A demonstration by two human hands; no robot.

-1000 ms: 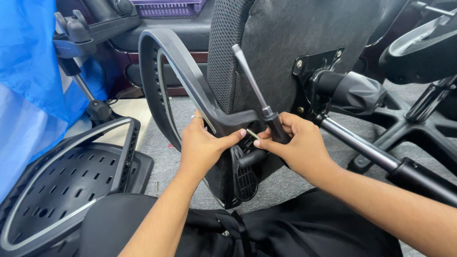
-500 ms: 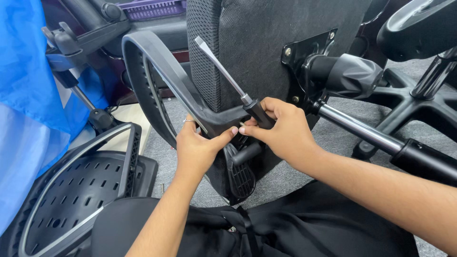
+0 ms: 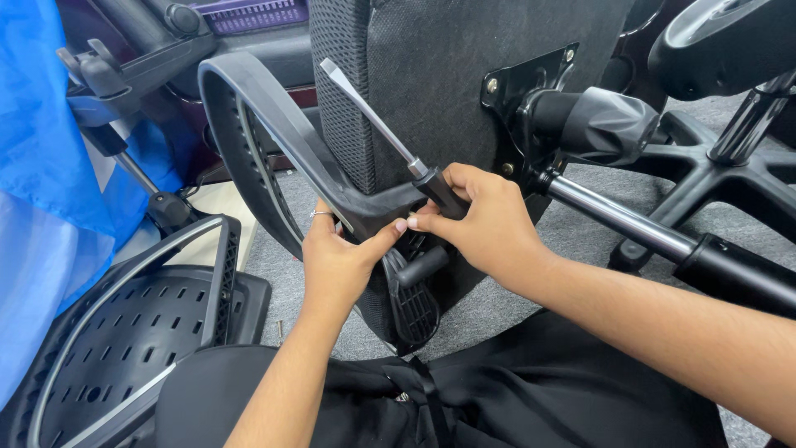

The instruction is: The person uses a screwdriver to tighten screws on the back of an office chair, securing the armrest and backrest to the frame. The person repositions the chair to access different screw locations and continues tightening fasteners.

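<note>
where the curved black plastic armrest (image 3: 274, 124) meets the underside of the overturned office chair seat (image 3: 464, 75), both hands work at the joint. the armrest is a looped, ribbed bar with a pale grey inner strip; it rises from the joint near picture centre and arcs up and to the left, its foot lying against the dark fabric seat edge. the left hand (image 3: 336, 261), a ring on one finger, is closed around the armrest foot, thumb stretched to the right and touching the fingertips of the right hand (image 3: 485, 224). the right hand is closed on the black handle of a flat-bladed screwdriver (image 3: 373, 120), whose steel shaft points up and to the left, blade tip away from the joint; its fingertips pinch at the joint, and what they pinch cannot be made out. just right of the hands sit the metal mounting plate (image 3: 518, 79) and the chrome gas-lift column (image 3: 622, 220), which runs down to the right. a second perforated chair part (image 3: 124, 323) lies at lower left on the grey carpet (image 3: 286, 220). compared with half a second earlier, the hands, armrest and screwdriver keep the same grip and arrangement; the whole scene sits slightly further left and higher in view.
</note>
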